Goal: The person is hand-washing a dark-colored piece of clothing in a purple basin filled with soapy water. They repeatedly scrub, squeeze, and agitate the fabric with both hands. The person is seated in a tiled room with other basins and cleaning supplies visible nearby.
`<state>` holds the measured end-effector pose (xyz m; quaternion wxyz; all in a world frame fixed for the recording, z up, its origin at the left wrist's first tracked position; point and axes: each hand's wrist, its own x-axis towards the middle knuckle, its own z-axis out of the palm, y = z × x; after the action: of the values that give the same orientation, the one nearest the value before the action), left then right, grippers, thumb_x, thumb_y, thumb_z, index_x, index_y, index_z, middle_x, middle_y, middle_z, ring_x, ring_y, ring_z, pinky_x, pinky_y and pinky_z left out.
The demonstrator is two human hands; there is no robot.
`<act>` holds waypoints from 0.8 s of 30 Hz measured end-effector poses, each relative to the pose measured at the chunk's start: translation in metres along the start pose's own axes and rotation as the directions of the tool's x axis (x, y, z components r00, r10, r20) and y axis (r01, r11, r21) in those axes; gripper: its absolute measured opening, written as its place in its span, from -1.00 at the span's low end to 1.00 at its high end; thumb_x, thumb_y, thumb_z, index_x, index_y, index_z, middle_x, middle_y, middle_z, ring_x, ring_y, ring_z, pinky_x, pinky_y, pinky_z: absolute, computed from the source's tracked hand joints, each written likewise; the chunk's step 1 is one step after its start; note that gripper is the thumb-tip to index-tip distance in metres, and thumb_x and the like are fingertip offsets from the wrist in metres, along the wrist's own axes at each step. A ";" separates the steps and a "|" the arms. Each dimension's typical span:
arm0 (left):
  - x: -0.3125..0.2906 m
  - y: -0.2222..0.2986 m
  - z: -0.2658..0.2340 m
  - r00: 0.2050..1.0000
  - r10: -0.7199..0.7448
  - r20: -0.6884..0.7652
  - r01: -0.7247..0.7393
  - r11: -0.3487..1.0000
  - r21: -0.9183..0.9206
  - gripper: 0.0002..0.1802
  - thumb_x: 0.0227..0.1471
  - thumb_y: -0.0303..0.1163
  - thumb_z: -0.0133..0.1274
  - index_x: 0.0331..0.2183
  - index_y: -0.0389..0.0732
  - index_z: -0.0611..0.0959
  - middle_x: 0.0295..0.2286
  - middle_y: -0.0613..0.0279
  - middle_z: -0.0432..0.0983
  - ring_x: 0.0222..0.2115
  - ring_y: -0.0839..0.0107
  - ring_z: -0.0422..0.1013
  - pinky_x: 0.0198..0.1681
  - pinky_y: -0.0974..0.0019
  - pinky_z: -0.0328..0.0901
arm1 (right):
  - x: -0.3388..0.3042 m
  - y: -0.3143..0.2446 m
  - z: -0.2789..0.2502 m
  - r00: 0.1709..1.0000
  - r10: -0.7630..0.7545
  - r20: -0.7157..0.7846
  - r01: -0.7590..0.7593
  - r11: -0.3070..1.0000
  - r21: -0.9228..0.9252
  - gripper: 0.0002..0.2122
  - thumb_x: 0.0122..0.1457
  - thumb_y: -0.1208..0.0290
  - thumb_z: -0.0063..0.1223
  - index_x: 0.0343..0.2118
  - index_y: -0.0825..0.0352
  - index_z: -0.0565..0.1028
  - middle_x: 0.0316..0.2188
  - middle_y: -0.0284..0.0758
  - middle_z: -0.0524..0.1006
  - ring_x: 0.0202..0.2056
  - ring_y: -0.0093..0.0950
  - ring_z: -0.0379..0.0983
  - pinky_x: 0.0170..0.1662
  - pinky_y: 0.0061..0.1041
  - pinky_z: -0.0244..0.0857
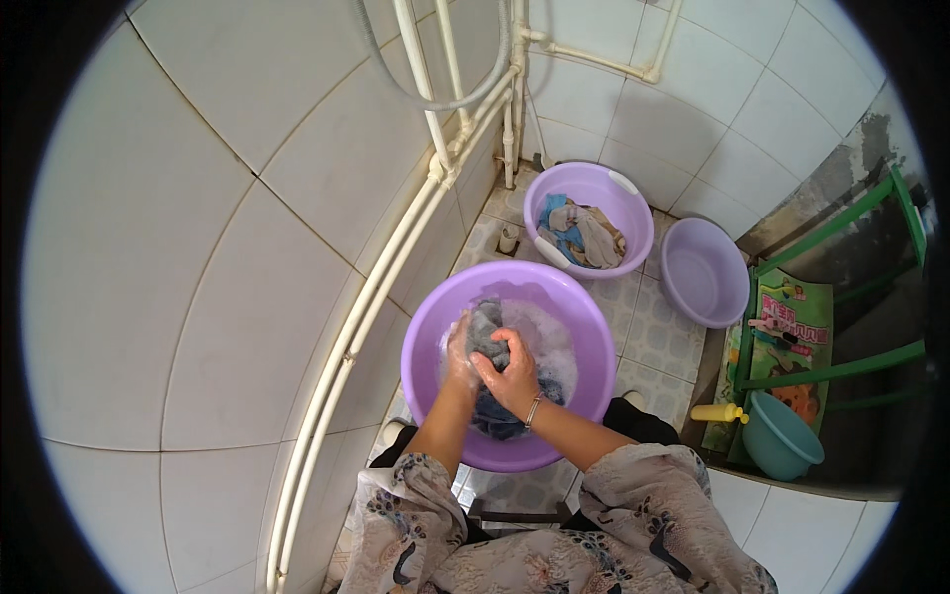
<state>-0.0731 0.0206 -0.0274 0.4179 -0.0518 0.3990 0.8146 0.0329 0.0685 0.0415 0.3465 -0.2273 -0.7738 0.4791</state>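
Observation:
Between my hands is a wet grey cloth (487, 335), held over a large purple basin (584, 436). My left hand (459, 348) presses against its left side, with the fingers partly hidden behind it. From the right, my right hand (513, 372) curls its fingers over the cloth; a bracelet (533, 409) circles that wrist. White suds (549, 342) float on the water in the basin. Below my hands, dark blue fabric (500, 416) lies partly in the water.
Beyond stands a second purple basin (636, 223) holding blue, grey and brown clothes (589, 236). To its right is a smaller lilac basin (705, 272). A green-framed rack (831, 366), a teal basin (777, 441) and a yellow bottle (716, 413) are at right. Pipes (371, 287) run along the left wall.

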 end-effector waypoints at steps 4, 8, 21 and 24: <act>-0.016 -0.013 0.005 0.993 0.065 -0.096 -0.050 0.987 0.150 -0.66 0.06 -0.23 -0.06 -0.21 -0.28 0.51 -0.32 0.15 0.46 -0.33 0.31 0.42 -0.25 0.28 0.35 | 0.017 0.040 -0.005 0.973 0.164 0.161 -0.150 0.984 -0.093 -0.79 0.02 0.30 0.10 -0.38 0.34 0.47 -0.35 -0.07 0.49 -0.31 -0.18 0.46 -0.27 -0.32 0.32; -0.009 -0.005 -0.001 0.971 0.170 -0.165 -0.019 0.750 0.661 -0.80 -0.09 -0.33 0.11 -0.48 -0.29 0.57 -0.59 0.31 0.42 -0.52 0.51 0.31 -0.45 0.39 0.24 | 0.038 0.094 -0.013 0.889 0.407 0.209 -0.259 0.825 -0.502 -0.71 0.06 0.26 0.04 -0.22 0.33 0.47 -0.29 -0.04 0.50 -0.27 -0.12 0.45 -0.22 -0.23 0.32; -0.001 0.006 -0.035 0.958 0.064 -0.280 0.277 0.055 0.959 -0.56 -0.23 -0.29 0.14 -0.22 -0.23 0.51 -0.25 0.00 0.47 -0.15 0.20 0.39 -0.09 0.25 0.30 | 0.014 0.154 -0.010 0.810 0.547 0.211 -0.406 0.782 -0.473 -0.63 -0.07 0.49 0.00 -0.11 0.24 0.46 -0.13 -0.20 0.44 -0.13 -0.32 0.39 -0.07 -0.40 0.28; 0.019 -0.001 -0.049 0.937 0.049 -0.347 0.186 0.770 0.611 -0.76 -0.15 -0.34 0.08 -0.35 -0.20 0.48 -0.44 0.20 0.42 -0.38 0.28 0.38 -0.27 0.20 0.35 | 0.034 0.110 -0.004 0.757 0.588 0.284 -0.586 0.804 -0.104 -0.73 -0.09 0.57 -0.08 -0.25 0.32 0.49 -0.11 -0.23 0.42 -0.12 -0.43 0.36 -0.09 -0.52 0.24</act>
<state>-0.0966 -0.0006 -0.0694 0.3646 -0.0635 0.7143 0.5940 0.0153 0.1422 -0.0454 0.0554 -0.3836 -0.7091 0.5890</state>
